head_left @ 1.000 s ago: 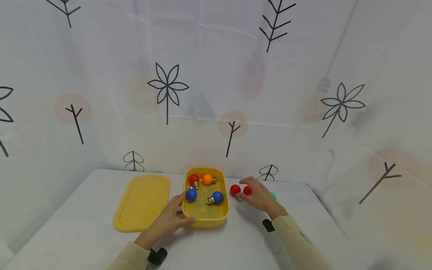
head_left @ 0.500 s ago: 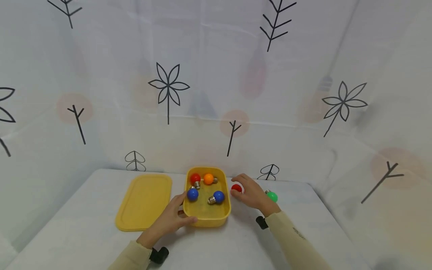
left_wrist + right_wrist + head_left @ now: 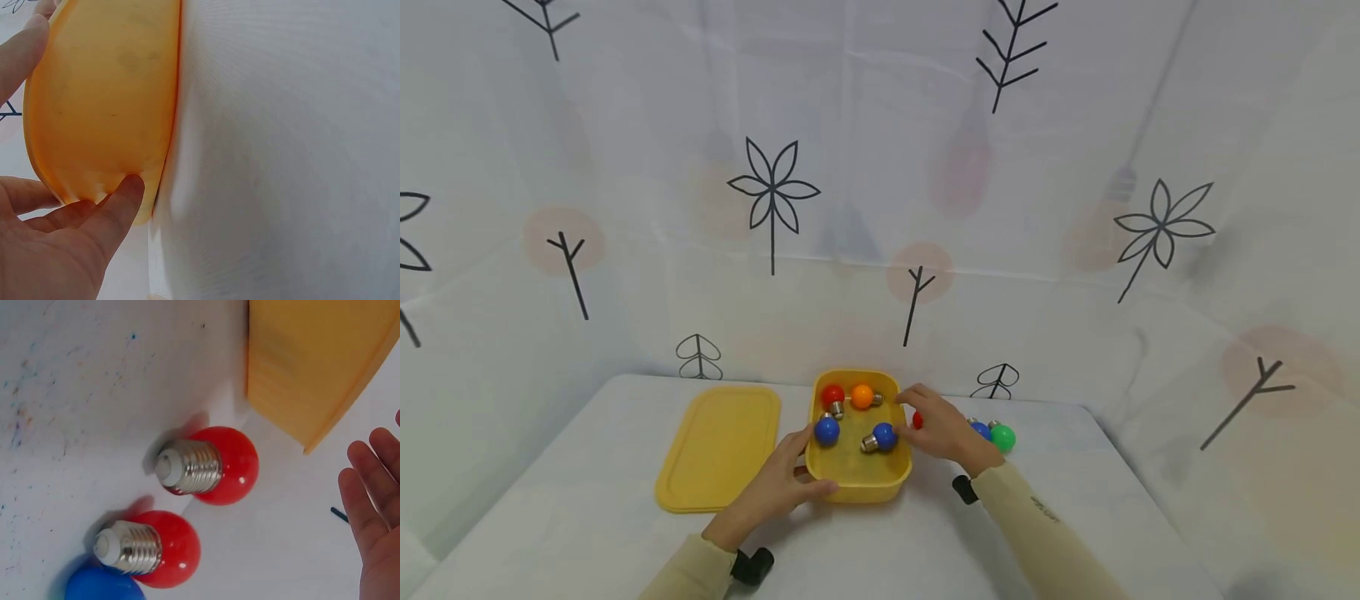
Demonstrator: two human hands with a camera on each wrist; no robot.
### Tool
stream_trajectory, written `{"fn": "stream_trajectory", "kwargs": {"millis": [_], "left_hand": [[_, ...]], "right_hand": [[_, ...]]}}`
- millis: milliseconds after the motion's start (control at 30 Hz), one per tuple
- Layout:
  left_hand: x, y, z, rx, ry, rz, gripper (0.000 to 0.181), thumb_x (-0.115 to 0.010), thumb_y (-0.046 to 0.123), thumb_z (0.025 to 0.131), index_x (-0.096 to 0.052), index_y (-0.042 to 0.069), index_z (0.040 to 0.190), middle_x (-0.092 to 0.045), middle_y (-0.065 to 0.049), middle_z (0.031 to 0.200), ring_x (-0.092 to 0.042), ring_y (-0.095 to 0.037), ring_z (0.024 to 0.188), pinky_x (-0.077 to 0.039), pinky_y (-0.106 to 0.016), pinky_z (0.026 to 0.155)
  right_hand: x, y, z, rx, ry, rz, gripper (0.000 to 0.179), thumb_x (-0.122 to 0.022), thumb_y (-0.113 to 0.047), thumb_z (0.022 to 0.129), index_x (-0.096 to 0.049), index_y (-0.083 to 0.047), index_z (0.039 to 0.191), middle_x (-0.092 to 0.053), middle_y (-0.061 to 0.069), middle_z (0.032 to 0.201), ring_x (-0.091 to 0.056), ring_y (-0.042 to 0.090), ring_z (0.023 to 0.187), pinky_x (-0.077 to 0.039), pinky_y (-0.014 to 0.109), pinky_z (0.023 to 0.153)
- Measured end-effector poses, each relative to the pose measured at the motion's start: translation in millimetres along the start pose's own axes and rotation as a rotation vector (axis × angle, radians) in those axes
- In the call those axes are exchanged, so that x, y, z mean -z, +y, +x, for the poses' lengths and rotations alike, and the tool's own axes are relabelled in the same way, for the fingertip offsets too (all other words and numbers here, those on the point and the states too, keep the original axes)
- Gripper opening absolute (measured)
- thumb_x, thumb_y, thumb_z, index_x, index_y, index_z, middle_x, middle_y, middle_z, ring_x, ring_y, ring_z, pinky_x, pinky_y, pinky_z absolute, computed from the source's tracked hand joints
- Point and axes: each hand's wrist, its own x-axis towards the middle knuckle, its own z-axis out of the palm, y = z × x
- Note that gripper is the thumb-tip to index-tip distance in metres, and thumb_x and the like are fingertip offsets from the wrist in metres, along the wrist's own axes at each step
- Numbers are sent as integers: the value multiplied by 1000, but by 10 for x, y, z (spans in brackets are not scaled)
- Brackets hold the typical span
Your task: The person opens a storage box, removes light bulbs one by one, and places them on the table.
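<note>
Head view, lower centre: left hand (image 3: 771, 490) grips yellow oblong plastic box (image 3: 853, 471); right hand (image 3: 942, 429), released, fingers relaxed, near its right rim, beside red round bulb (image 3: 917, 419).

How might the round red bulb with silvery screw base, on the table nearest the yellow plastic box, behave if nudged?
That red bulb would probably roll in an arc, its globe being wider than its base. Its glossy highlight suggests a slippery surface. The globe could be fragile; its material isn't clear.

red bulbs (image 3: 234, 465) glossy, smooth; screw bases (image 3: 199, 467) ridged metal (shiny); tub (image 3: 106, 94) smooth plastic; backdrop (image 3: 865, 108) creased cloth.
</note>
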Motion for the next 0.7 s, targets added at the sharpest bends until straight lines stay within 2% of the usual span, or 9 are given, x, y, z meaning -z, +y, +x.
{"fn": "stream_trajectory", "kwargs": {"millis": [167, 333, 700], "left_hand": [[0, 1, 1, 14, -5, 11, 101, -79, 44, 75, -23, 7, 152, -30, -17, 148, -45, -32, 127, -47, -38, 97], [5, 0, 4, 15, -3, 8, 100, -79, 43, 76, -23, 8, 152, -31, -17, 148, -44, -32, 127, -47, -38, 97], [0, 2, 2, 8, 0, 19, 101, -79, 44, 76, -24, 7, 152, -31, -18, 147, -45, -32, 126, -48, -38, 96]], "right_hand": [[-39, -89, 40, 7, -87, -14, 44, -71, -35, 86, -59, -19, 124, -53, 0, 125, -53, 22, 111, -47, 44, 99], [-78, -153, 104, 8, -165, -13, 43, -71, -32, 86, -61, -15, 124, -55, 5, 123, -55, 26, 107, -49, 44, 95], [-155, -174, 181, -9, -225, -100, 44, -73, -36, 84, -62, -18, 123, -55, -1, 124, -53, 22, 112, -46, 44, 100]]}}
